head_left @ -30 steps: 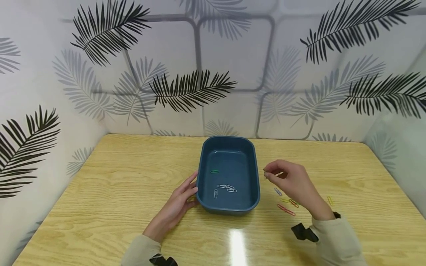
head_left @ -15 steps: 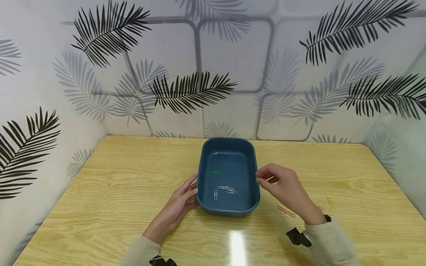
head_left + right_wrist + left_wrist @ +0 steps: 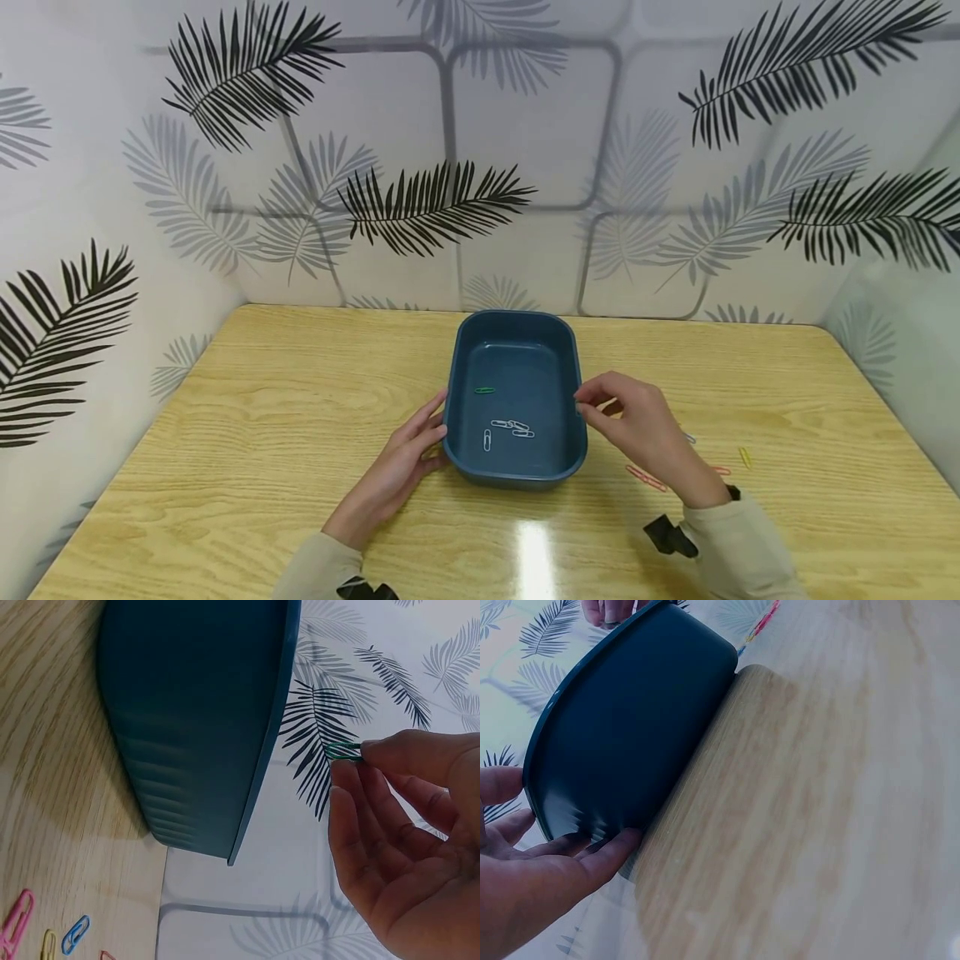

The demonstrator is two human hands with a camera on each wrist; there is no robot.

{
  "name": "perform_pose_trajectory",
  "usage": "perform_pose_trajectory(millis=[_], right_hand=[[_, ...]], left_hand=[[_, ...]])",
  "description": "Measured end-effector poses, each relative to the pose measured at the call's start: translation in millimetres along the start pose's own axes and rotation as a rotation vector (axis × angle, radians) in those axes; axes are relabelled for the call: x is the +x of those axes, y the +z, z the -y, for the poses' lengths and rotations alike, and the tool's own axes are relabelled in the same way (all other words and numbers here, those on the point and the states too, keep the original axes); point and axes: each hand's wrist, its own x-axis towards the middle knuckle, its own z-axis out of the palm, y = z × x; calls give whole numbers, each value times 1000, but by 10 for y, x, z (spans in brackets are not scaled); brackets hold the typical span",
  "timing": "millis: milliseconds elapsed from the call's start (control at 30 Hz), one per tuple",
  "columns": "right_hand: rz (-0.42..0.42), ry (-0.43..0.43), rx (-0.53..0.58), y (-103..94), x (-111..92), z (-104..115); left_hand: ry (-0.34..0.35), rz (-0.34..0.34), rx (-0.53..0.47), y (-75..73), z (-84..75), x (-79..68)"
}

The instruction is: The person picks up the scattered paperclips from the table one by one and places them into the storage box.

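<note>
A dark blue plastic bin stands on the wooden table. My left hand rests against its left side; the left wrist view shows the fingers along the outer wall, near the rim. In the right wrist view, thumb and fingertips of my right hand pinch a green paper clip, held above the bin's rim on the right side. Inside the bin lie another green paper clip and several white paper clips.
Red paper clips and a yellow paper clip lie on the table at the right. A blue paper clip is among them, partly behind my right arm in the head view. A leaf-patterned wall rises behind the table.
My right hand has moved left with the paper clip, from beside the bin to its right rim, and has barely shifted since half a second ago. My left hand has stayed on the bin.
</note>
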Motion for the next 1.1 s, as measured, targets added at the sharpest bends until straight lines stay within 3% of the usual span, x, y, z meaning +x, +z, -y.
perform_pose_trajectory(millis=[733, 933, 1100], right_hand=[[6, 10, -57, -89, 72, 60], [-48, 53, -78, -277, 74, -87], [-8, 163, -111, -456, 69, -376]], left_hand=[[11, -22, -4, -33, -20, -38], [7, -36, 2, -23, -10, -28], [3, -26, 1, -13, 5, -1]])
